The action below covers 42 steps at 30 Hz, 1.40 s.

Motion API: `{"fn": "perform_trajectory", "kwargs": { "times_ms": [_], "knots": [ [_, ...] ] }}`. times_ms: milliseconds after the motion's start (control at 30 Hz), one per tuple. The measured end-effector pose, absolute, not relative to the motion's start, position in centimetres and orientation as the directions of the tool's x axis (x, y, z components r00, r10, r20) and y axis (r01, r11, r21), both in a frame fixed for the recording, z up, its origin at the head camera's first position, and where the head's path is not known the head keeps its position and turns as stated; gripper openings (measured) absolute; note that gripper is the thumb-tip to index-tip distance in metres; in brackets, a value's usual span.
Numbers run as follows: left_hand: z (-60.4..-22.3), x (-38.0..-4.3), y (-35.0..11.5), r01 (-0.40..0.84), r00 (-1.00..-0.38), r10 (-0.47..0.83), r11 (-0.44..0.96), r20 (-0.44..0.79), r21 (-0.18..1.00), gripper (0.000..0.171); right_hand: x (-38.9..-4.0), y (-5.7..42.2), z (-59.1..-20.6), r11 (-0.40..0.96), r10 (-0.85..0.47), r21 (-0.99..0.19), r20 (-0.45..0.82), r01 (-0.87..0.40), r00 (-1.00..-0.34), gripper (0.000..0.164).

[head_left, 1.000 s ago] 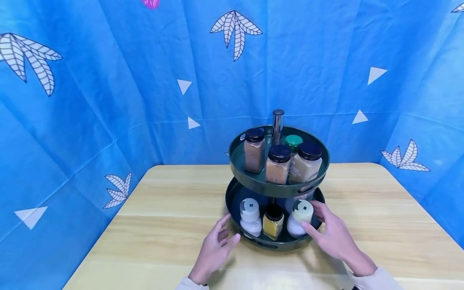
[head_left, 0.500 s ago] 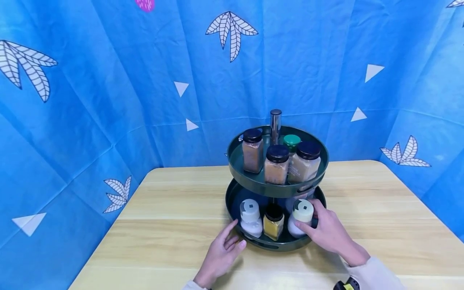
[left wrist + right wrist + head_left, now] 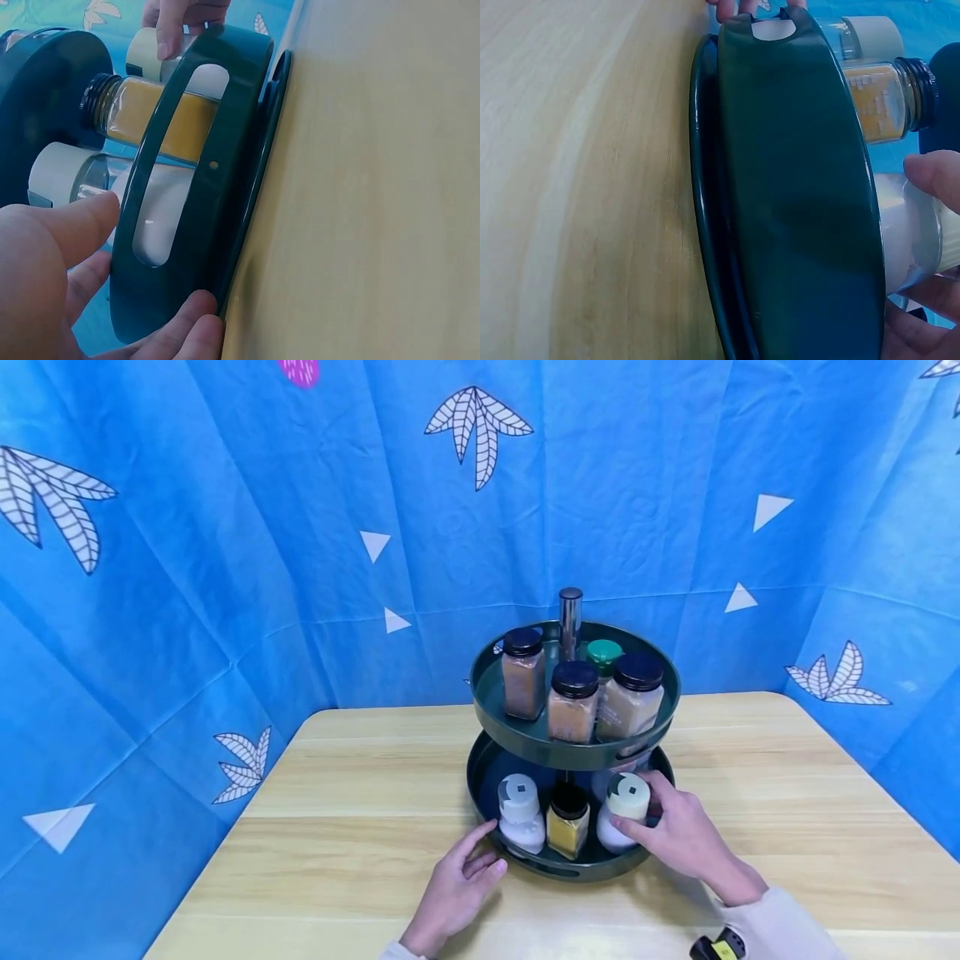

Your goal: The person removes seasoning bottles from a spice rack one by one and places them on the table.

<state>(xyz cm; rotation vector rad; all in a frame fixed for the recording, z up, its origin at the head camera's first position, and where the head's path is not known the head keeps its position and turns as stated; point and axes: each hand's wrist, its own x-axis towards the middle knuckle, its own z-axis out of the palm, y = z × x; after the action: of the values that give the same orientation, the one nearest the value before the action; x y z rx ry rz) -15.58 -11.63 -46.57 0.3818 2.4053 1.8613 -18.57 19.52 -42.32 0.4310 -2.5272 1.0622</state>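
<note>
A dark green two-tier rack has a lower tray (image 3: 564,870) holding a white-capped seasoning bottle (image 3: 522,814) on the left. Beside that bottle stands a black-capped jar of yellow powder (image 3: 567,822). On the tray's right side, my right hand (image 3: 678,837) grips another white-capped seasoning bottle (image 3: 628,802), thumb in front and fingers behind. The right wrist view shows this bottle (image 3: 907,225) upright within the tray rim. My left hand (image 3: 455,893) touches the tray's front left edge with loosely extended fingers; the left wrist view shows fingertips (image 3: 193,306) against its outer wall.
Over the lower tray sits the upper tray (image 3: 525,742), carrying several capped jars such as a brown one (image 3: 523,681). A metal post (image 3: 570,622) rises through it. The rack stands on a wooden table (image 3: 337,827) before a blue curtain (image 3: 645,485).
My left hand has moved right, from beside the lower tray to its edge. My right fingers and thumb have closed around the right-hand bottle. The head view has shifted slightly.
</note>
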Motion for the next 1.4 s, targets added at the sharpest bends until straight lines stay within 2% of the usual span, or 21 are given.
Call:
{"fn": "perform_trajectory", "kwargs": {
  "times_ms": [1400],
  "knots": [
    [-46.6, -15.5, -11.9, 0.131, -0.963, 0.26, 0.23, 0.069, 0.964, 0.058, -19.0, 20.2, -41.1, 0.664, -0.127, -0.62, 0.458, -0.418, -0.88, 0.052]
  ]
}}
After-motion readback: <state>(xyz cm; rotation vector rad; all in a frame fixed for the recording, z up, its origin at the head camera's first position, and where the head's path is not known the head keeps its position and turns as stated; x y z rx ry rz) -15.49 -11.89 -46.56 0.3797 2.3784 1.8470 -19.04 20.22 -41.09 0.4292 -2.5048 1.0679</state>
